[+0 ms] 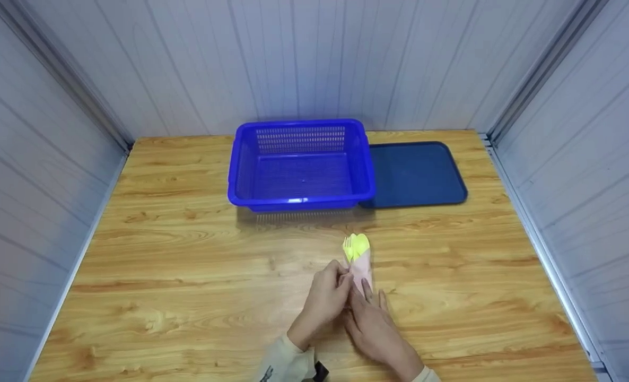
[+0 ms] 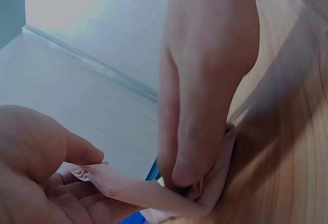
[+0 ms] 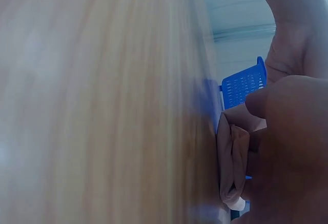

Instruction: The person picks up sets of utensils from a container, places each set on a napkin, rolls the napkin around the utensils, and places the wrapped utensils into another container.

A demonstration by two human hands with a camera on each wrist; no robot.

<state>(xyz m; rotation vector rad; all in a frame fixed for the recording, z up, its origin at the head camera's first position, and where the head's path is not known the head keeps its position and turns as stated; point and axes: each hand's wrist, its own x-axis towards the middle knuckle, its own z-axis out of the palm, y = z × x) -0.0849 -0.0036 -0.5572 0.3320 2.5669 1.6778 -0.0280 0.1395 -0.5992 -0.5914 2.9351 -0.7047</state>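
Observation:
A yellow fork (image 1: 347, 247) and a yellow spoon (image 1: 362, 244) lie side by side, their heads poking out of a pink napkin (image 1: 364, 268) folded about their handles. My left hand (image 1: 325, 294) pinches the napkin's left edge between thumb and fingers; in the left wrist view that flap of napkin (image 2: 138, 189) is lifted and stretched toward the bundle. With fingers extended, my right hand (image 1: 375, 329) presses down on the lower part of the bundle. The right wrist view shows the folded end of the napkin (image 3: 232, 157) in layers at the tabletop. The handles are hidden.
Beyond the hands stands a blue plastic basket (image 1: 301, 202) with slotted walls. To its right, a dark blue tray (image 1: 418, 175) lies flat, partly overlapped by the basket. The wooden table (image 1: 160, 265) is bounded by pale panels (image 1: 314, 63) at the back and both sides.

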